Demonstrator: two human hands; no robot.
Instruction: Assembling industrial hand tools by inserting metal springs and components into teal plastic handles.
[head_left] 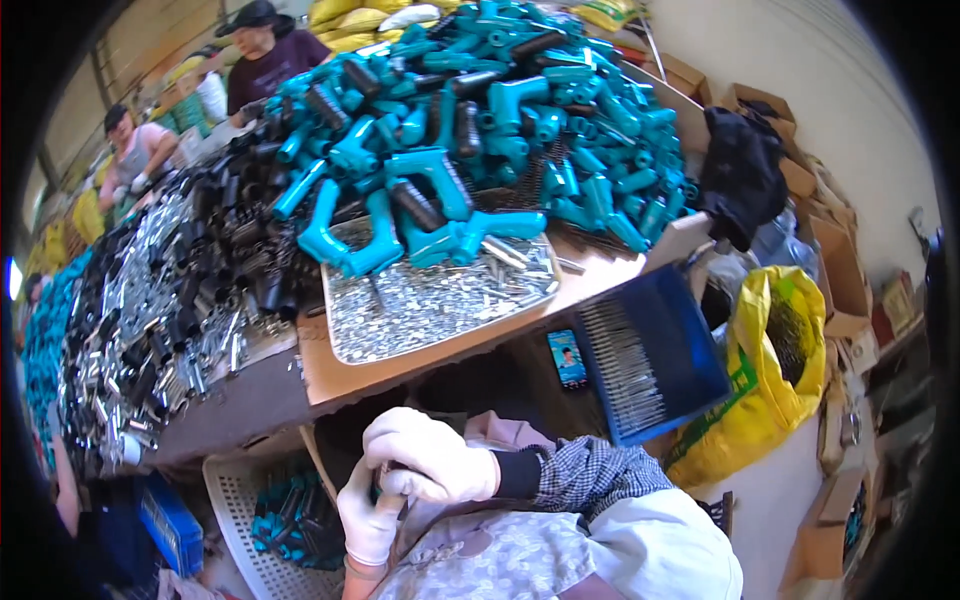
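Note:
White gloves cover both my hands, which meet in front of my lap below the table edge. My right hand (430,455) curls over from the right, fingers bent, above my left hand (367,518), whose thumb and fingers close from below. Between them is something small; only a dark bit shows, and the gloves hide its kind. Beyond, on the table, a white-rimmed tray (345,345) holds many small silver metal pieces. Several teal angled plastic housings (375,240) lie across its far side.
A big heap of teal and black housings (520,100) rises behind the tray. Black and silver parts (180,270) pile leftward. A blue bin (690,350) of metal rods, a phone (567,358) and a yellow sack (750,390) are right. A white basket (235,520) stands lower left. Two people work far left.

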